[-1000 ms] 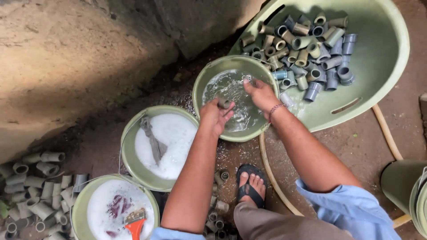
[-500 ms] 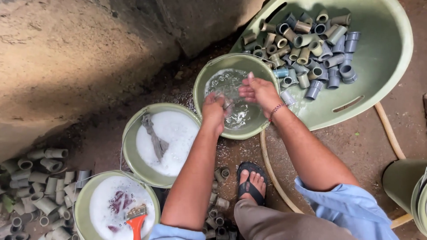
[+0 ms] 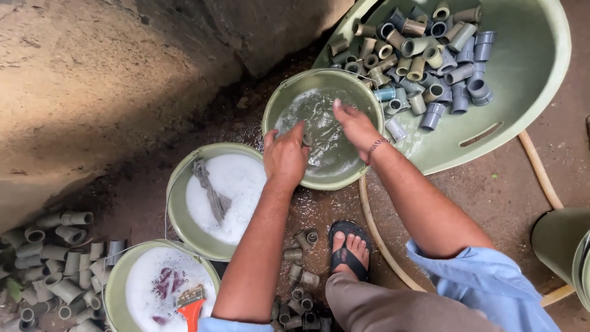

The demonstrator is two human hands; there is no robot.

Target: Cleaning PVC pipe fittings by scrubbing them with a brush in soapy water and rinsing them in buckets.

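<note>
Reaching into the bowl of water (image 3: 278, 104) at twelve o'clock, the left hand (image 3: 284, 157) curls around a small pipe piece (image 3: 306, 140), while the right hand (image 3: 355, 126) dips in open-fingered, empty. Pipe pieces (image 3: 424, 55) fill the tub (image 3: 522, 92) at two o'clock.

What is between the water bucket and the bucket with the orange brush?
In the head view, a third bucket sits between the water bucket and the brush bucket. It holds white foam and a grey rag.
</note>
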